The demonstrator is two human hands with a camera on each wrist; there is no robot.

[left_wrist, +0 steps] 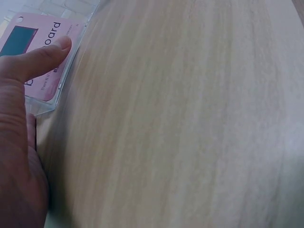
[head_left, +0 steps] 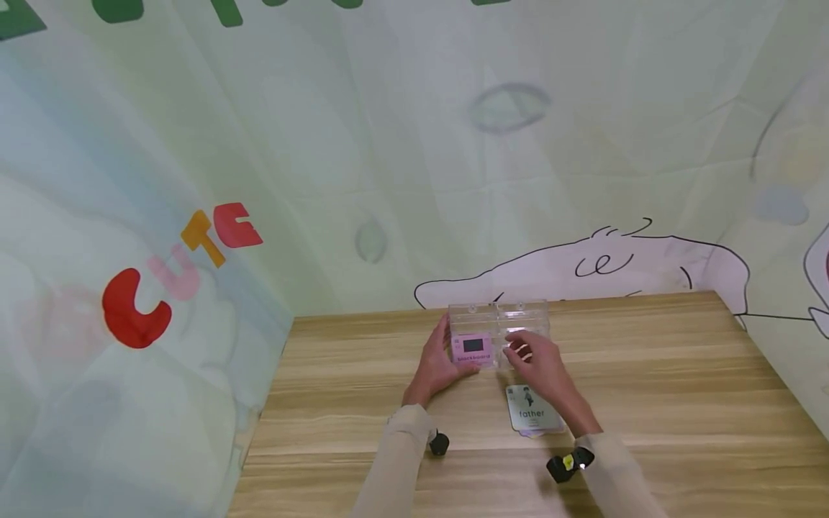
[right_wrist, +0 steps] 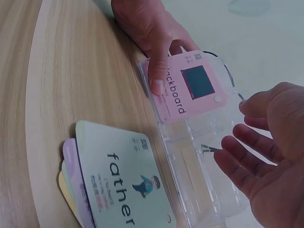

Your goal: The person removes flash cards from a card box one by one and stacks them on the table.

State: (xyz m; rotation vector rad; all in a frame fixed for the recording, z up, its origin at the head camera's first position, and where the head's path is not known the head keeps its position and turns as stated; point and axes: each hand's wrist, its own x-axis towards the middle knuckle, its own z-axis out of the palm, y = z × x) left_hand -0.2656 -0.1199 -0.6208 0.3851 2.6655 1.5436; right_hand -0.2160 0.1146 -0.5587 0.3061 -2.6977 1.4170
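Note:
A clear plastic two-section holder (head_left: pixel 473 321) stands toward the back of the table. My left hand (head_left: pixel 435 368) grips its left side, the thumb lying across the front of a pink card (right_wrist: pixel 192 88) printed "blackboard" with a dark green board. That card sits in the left section. My right hand (head_left: pixel 540 362) is at the right section with fingers loosely bent; in the right wrist view nothing is between them. Below it on the table lies a pale green "father" card (right_wrist: pixel 114 171) with a small figure, on top of a few other cards, one purple (right_wrist: pixel 72 164).
The wood-grain table (head_left: pixel 337 403) ends at the back against a printed fabric backdrop (head_left: pixel 388 158). Another backdrop with "CUTE" letters (head_left: pixel 136 309) rises on the left. Each wrist carries a small black camera (head_left: pixel 439 442).

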